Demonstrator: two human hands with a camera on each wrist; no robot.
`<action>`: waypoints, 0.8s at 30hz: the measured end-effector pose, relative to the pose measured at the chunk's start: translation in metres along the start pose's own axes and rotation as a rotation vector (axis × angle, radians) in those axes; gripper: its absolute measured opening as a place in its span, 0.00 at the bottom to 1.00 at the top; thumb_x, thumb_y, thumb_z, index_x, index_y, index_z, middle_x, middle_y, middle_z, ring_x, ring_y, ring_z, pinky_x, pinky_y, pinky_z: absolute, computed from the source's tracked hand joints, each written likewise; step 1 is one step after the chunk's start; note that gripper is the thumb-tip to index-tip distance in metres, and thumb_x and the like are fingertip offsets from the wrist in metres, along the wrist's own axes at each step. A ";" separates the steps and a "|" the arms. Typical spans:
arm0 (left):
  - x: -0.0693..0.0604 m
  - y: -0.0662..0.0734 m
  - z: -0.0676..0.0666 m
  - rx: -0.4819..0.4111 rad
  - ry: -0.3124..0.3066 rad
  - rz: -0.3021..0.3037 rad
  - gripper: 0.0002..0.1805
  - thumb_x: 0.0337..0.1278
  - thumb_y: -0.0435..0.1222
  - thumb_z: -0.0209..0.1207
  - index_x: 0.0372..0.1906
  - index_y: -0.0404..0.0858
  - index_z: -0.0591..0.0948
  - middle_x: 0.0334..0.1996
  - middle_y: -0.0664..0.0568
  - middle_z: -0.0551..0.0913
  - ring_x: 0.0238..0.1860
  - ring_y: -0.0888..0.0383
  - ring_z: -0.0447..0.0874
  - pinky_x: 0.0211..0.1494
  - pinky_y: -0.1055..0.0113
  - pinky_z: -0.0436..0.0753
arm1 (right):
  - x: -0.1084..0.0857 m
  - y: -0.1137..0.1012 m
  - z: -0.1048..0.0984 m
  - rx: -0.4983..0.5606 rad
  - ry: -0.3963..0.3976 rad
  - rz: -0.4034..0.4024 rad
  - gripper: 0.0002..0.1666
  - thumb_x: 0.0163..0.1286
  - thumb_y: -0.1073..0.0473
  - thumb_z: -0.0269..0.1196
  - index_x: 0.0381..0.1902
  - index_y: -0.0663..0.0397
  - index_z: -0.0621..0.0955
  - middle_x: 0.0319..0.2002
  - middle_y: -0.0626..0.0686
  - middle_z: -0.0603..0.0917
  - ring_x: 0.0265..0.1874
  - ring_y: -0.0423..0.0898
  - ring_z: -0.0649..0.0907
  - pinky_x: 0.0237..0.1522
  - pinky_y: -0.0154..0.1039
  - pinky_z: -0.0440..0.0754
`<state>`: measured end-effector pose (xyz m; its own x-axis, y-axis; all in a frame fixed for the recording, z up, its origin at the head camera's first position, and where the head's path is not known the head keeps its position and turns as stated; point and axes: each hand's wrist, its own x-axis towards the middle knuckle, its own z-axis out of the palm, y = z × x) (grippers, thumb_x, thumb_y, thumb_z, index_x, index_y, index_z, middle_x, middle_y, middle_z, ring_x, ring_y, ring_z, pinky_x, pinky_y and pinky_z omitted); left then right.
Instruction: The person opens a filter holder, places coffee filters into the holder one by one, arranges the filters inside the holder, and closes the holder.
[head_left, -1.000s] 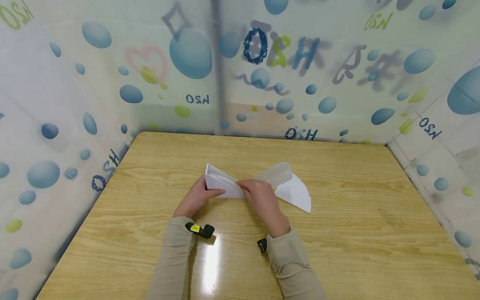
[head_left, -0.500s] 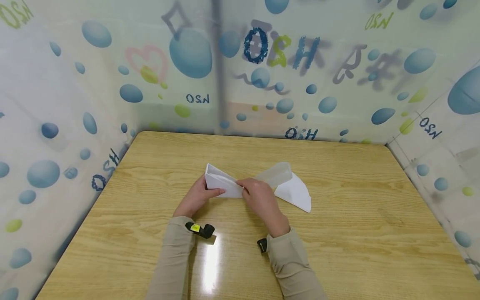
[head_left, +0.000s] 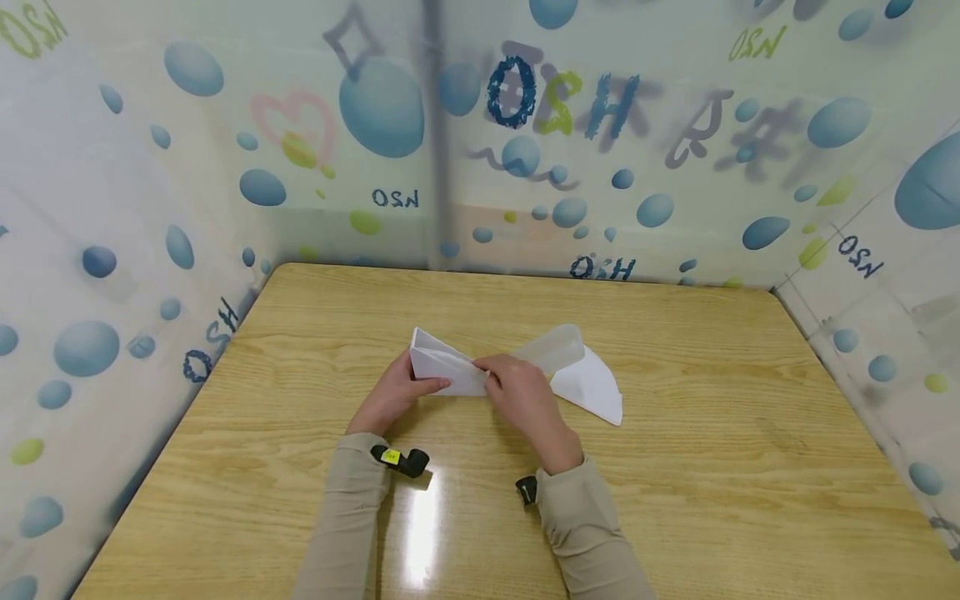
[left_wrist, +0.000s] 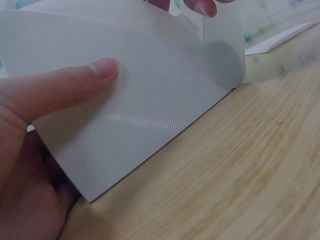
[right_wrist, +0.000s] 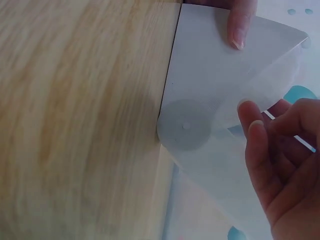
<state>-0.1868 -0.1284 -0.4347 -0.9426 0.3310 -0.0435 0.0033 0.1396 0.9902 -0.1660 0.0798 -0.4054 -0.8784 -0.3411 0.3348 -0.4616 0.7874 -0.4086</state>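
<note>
A white, finely ridged folded case (head_left: 450, 371) stands on its long edge, its upper side spread into a narrow wedge. My left hand (head_left: 393, 390) grips its left end, the thumb lying flat across the near ridged face (left_wrist: 150, 85) and the fingers behind. At the upper edge, near the middle, my right hand (head_left: 525, 396) pinches with bent fingers; exactly which layer it holds is hidden. A translucent strip (head_left: 558, 348) extends behind the right hand. Its rounded end bears a grey disc (right_wrist: 185, 125) with a small pale centre, against the case's lower corner.
A white fan-shaped piece (head_left: 592, 387) lies right of the right hand, partly under the translucent strip; whether it joins the case is hidden. The wooden table (head_left: 712, 467) reaches back to a patterned curtain (head_left: 645, 208). Black wrist cameras (head_left: 405, 461) sit at both cuffs.
Inner white layers seen a second ago between the case's walls now show less. The right hand and wrist have shifted very slightly; the left hand holds its place.
</note>
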 end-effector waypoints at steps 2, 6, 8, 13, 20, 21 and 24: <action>0.000 0.000 0.000 0.001 0.002 -0.006 0.25 0.48 0.35 0.63 0.52 0.38 0.68 0.45 0.45 0.76 0.47 0.52 0.74 0.49 0.59 0.72 | 0.000 0.000 -0.002 0.007 0.003 0.008 0.14 0.62 0.64 0.54 0.43 0.47 0.82 0.41 0.46 0.82 0.33 0.41 0.80 0.31 0.34 0.74; 0.001 -0.001 0.000 0.008 0.010 -0.020 0.26 0.48 0.36 0.64 0.53 0.38 0.67 0.45 0.45 0.75 0.47 0.52 0.74 0.49 0.59 0.72 | 0.000 0.001 -0.006 0.026 0.051 -0.003 0.13 0.63 0.63 0.55 0.42 0.48 0.82 0.39 0.46 0.83 0.33 0.40 0.80 0.32 0.35 0.75; 0.001 -0.001 0.000 0.014 0.015 -0.024 0.26 0.48 0.36 0.64 0.53 0.38 0.67 0.46 0.45 0.75 0.47 0.52 0.74 0.49 0.59 0.71 | 0.000 0.002 -0.009 0.029 0.087 -0.016 0.12 0.63 0.63 0.55 0.41 0.48 0.82 0.37 0.45 0.83 0.31 0.39 0.80 0.31 0.34 0.75; 0.001 -0.002 0.000 0.011 0.016 -0.019 0.26 0.47 0.36 0.64 0.53 0.38 0.68 0.45 0.46 0.76 0.47 0.53 0.73 0.49 0.59 0.71 | 0.000 0.007 -0.016 0.052 0.184 -0.058 0.12 0.65 0.63 0.53 0.40 0.49 0.82 0.34 0.43 0.83 0.26 0.36 0.78 0.26 0.31 0.73; 0.004 -0.007 -0.002 -0.018 0.001 0.005 0.25 0.47 0.34 0.64 0.52 0.38 0.68 0.45 0.45 0.76 0.47 0.51 0.73 0.50 0.58 0.70 | -0.001 0.014 -0.029 0.101 0.309 -0.059 0.14 0.65 0.64 0.51 0.41 0.50 0.82 0.31 0.44 0.83 0.21 0.35 0.76 0.20 0.30 0.70; 0.005 -0.009 -0.002 -0.019 -0.001 0.009 0.25 0.47 0.35 0.64 0.52 0.39 0.68 0.45 0.45 0.76 0.47 0.51 0.73 0.50 0.58 0.70 | -0.001 0.015 -0.031 0.110 0.329 -0.058 0.14 0.65 0.64 0.51 0.41 0.51 0.82 0.31 0.44 0.83 0.21 0.34 0.76 0.19 0.30 0.70; 0.008 -0.018 -0.003 -0.014 -0.002 0.015 0.26 0.47 0.37 0.64 0.52 0.41 0.68 0.46 0.46 0.75 0.48 0.52 0.73 0.51 0.58 0.70 | -0.002 0.019 -0.036 0.142 0.400 -0.064 0.13 0.65 0.65 0.51 0.40 0.52 0.82 0.30 0.45 0.82 0.20 0.34 0.76 0.19 0.29 0.71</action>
<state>-0.1952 -0.1313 -0.4521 -0.9418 0.3349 -0.0286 0.0130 0.1212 0.9925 -0.1684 0.1139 -0.3833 -0.7431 -0.1393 0.6546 -0.5507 0.6829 -0.4799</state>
